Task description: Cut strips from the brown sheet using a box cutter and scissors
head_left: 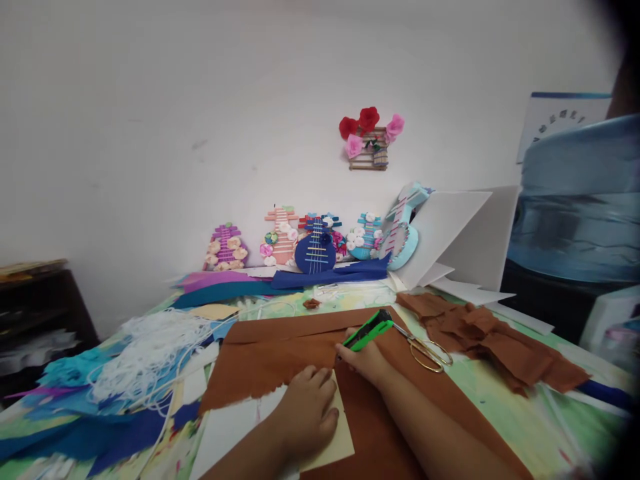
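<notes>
Brown felt sheet (280, 347) lies across the middle of the surface (500, 393), the biggest thing in my view. Its near-left edge looks ragged and cut, and a pile of brown offcuts (495, 340) sits to the right, so I judge some cutting is done and most of the sheet is left uncut. A cream card (340, 437) lies on the felt. My left hand (305, 413) presses flat, fingers spread, on card and felt. My right hand (365, 360) is closed around a green utility knife (367, 332), tip at the card's top edge. Scissors (425, 350) lie unused just beside it.
</notes>
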The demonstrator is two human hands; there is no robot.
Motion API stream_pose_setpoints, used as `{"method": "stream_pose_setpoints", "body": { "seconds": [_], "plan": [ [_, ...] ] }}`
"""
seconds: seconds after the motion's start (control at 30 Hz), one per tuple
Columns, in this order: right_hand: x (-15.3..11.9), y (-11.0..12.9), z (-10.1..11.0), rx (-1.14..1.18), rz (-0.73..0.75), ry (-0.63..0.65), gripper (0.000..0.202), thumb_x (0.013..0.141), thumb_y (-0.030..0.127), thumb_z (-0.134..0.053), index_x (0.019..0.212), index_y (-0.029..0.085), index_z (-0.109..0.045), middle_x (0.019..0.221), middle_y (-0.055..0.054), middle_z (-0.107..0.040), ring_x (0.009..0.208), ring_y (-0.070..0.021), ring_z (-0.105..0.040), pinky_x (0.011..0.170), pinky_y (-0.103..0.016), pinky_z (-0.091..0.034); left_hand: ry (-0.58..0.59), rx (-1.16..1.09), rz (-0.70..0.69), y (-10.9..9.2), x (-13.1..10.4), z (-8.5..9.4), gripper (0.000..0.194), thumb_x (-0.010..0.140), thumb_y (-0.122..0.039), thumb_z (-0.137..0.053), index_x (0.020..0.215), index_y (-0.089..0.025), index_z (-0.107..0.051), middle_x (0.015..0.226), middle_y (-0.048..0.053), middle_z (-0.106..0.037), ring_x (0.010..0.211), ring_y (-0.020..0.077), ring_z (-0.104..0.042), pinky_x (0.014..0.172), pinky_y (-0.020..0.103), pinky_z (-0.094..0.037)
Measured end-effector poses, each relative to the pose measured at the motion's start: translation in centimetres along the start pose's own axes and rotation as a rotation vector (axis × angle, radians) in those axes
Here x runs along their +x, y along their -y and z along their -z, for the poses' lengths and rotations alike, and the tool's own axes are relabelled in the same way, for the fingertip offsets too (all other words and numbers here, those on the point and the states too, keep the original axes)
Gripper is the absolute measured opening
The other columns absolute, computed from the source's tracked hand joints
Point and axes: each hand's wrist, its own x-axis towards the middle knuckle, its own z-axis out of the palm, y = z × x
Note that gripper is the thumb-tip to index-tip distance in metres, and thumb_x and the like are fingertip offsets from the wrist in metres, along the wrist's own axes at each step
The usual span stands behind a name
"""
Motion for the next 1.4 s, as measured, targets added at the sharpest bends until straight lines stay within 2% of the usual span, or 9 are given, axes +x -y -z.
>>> {"method": "stream_pose_setpoints", "body": {
  "seconds": [0.17,0.3,0.63,0.87,1.13,1.23,1.4],
  "plan": [
    [-0.2,0.0,-0.1,-0.079,0.076,0.034,0.022,0.065,0.030,-0.052,0.058,0.020,-0.034,0.049,0.006,-0.038,0.045,-0.0079,-0.039,0.044,-0.019,-0.030,-0.002,-0.035,-0.005,0.1,0.1,0.0,0.024,0.075,-0.024,-0.044,0.095,-0.018,-0.055,0.110,0.006,-0.052,0.095,0.0229,-0.042,0.086,0.036,-0.031],
    [-0.4,0.4,-0.1,-0.125,0.113,0.062,0.021,0.065,0.030,-0.051,0.058,0.020,-0.033,0.052,0.005,-0.037,0.050,-0.0086,-0.037,0.048,-0.020,-0.030,-0.005,-0.049,0.002,0.0,0.1,0.2,0.024,0.075,-0.023,-0.044,0.096,-0.017,-0.055,0.109,0.006,-0.052,0.094,0.0224,-0.042,0.086,0.035,-0.031],
    [-1.2,1.1,-0.1,-0.165,0.129,0.091,0.018,0.067,0.029,-0.047,0.061,0.020,-0.032,0.052,0.006,-0.035,0.047,-0.0079,-0.035,0.045,-0.019,-0.028,0.041,-0.102,0.004,0.4,0.0,0.1,0.046,0.075,-0.032,-0.045,0.119,-0.020,-0.045,0.122,0.005,-0.046,0.105,0.0253,-0.039,0.094,0.040,-0.026],
    [-1.3,1.3,-0.2,-0.153,0.096,0.084,0.018,0.064,0.023,-0.051,0.060,0.020,-0.034,0.052,0.006,-0.036,0.047,-0.0072,-0.035,0.046,-0.018,-0.030,0.168,-0.081,0.095,0.1,0.3,0.7,0.056,0.074,-0.035,-0.044,0.123,-0.009,-0.042,0.127,0.011,-0.042,0.114,0.0303,-0.034,0.097,0.042,-0.024],
    [-1.4,1.2,-0.2,-0.113,0.040,0.059,0.024,0.063,0.024,-0.056,0.058,0.020,-0.033,0.051,0.007,-0.036,0.046,-0.0063,-0.034,0.044,-0.018,-0.028,0.110,-0.069,0.083,0.1,0.3,0.0,0.055,0.072,-0.033,-0.044,0.123,-0.010,-0.043,0.126,0.010,-0.043,0.114,0.0286,-0.035,0.098,0.042,-0.023],
    [-1.3,1.0,-0.1,-0.095,0.019,0.022,0.025,0.065,0.024,-0.055,0.058,0.020,-0.032,0.050,0.007,-0.036,0.046,-0.0067,-0.035,0.044,-0.018,-0.028,0.116,-0.080,0.105,0.0,0.2,0.1,0.056,0.073,-0.034,-0.044,0.124,-0.011,-0.042,0.127,0.009,-0.042,0.116,0.0293,-0.033,0.098,0.043,-0.023],
    [-0.8,0.5,-0.2,-0.074,0.028,0.042,0.023,0.066,0.021,-0.053,0.058,0.020,-0.032,0.045,0.008,-0.037,0.042,-0.0068,-0.035,0.041,-0.017,-0.027,0.107,-0.110,0.108,0.0,-0.1,0.3,0.056,0.074,-0.037,-0.044,0.124,-0.013,-0.042,0.127,0.010,-0.041,0.115,0.0304,-0.033,0.097,0.044,-0.023]
  ]
}}
